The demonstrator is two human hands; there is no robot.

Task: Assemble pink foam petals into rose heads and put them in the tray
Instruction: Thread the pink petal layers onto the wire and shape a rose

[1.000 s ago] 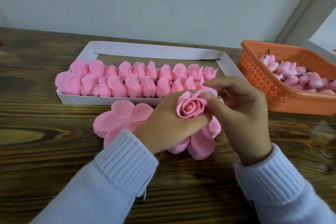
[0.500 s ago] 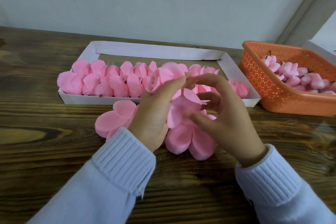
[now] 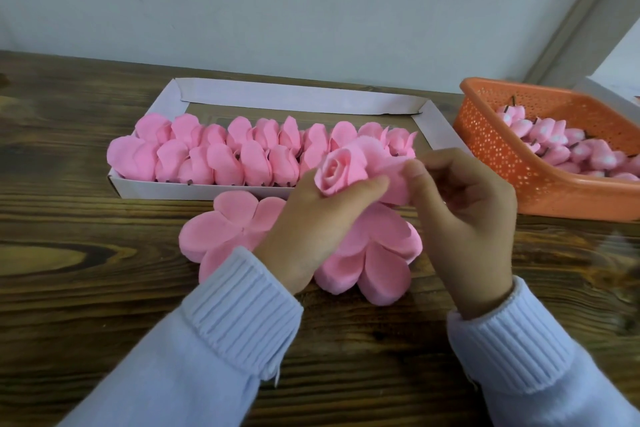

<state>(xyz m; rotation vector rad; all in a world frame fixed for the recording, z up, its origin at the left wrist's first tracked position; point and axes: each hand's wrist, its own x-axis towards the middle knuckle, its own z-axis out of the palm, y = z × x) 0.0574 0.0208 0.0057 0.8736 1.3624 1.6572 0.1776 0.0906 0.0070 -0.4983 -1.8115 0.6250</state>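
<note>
Gripping the rose head (image 3: pixel 337 172) between them, left hand (image 3: pixel 311 222) and right hand (image 3: pixel 462 218) both pinch it above the table (image 3: pixel 69 270) middle. Flat petal sheets (image 3: pixel 377 253) lie underneath. Behind, finished roses (image 3: pixel 214 152) line the tray (image 3: pixel 298 99) along its front edge; basket (image 3: pixel 502 166) far right.

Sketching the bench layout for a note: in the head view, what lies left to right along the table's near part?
Flat petal piece → left hand, holding the rose head → right hand → orange basket.
</note>
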